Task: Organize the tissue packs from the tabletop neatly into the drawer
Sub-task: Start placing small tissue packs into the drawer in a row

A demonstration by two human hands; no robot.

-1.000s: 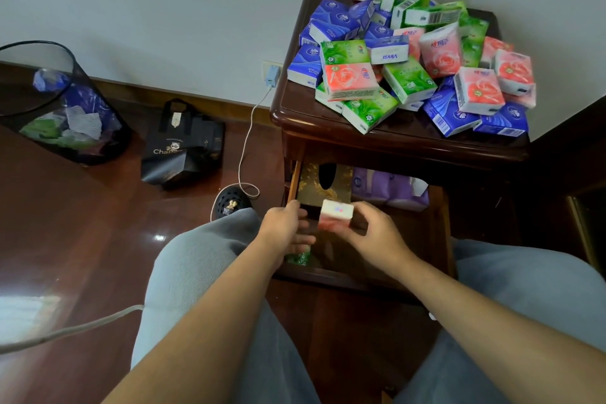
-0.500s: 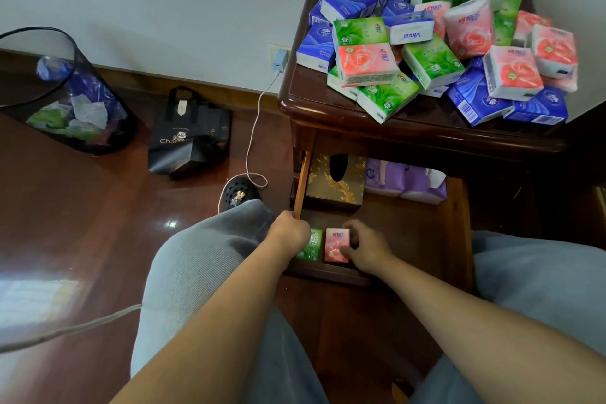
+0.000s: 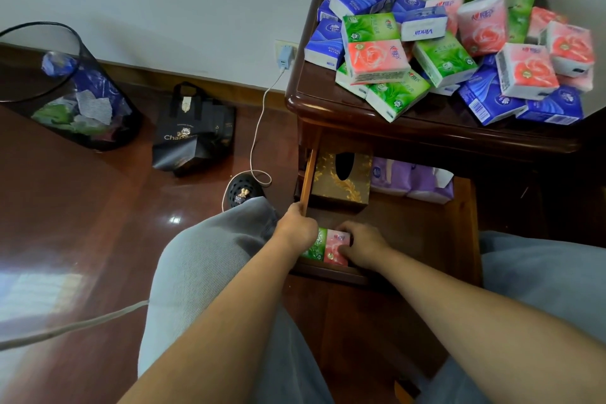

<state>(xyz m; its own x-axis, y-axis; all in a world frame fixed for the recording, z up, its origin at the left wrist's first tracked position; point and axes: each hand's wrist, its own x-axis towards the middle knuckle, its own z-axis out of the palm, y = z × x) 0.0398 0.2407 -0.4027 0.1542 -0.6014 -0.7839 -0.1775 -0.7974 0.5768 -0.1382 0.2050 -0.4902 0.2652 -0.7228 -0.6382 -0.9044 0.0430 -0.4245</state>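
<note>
A seated person is reaching both hands into the open drawer (image 3: pixel 459 239) of a dark wooden nightstand. The right hand (image 3: pixel 364 248) is resting on a pink tissue pack (image 3: pixel 335 249) standing at the drawer's front left corner, its fingers curling over the pack's top and right side. The left hand (image 3: pixel 296 228) is lying against a green tissue pack (image 3: pixel 315 246) (standing just left of the pink one, the two touching), the thumb pressing on the drawer's left wall; whether its fingers are gripping the green pack cannot be told, since the hand is hiding them. Further back in the drawer a gold tissue box (image 3: pixel 341 182) is sitting beside purple tissue packs (image 3: pixel 410 180). On the surface (image 3: pixel 314 98) above, a loose heap of tissue packs (image 3: pixel 452 36) in blue, green and pink is lying. On the floor to the left are standing a mesh waste bin (image 3: pixel 65 88) and a black paper bag (image 3: pixel 193 131), and a white charging cable (image 3: pixel 259 128) is hanging from a wall socket.
</note>
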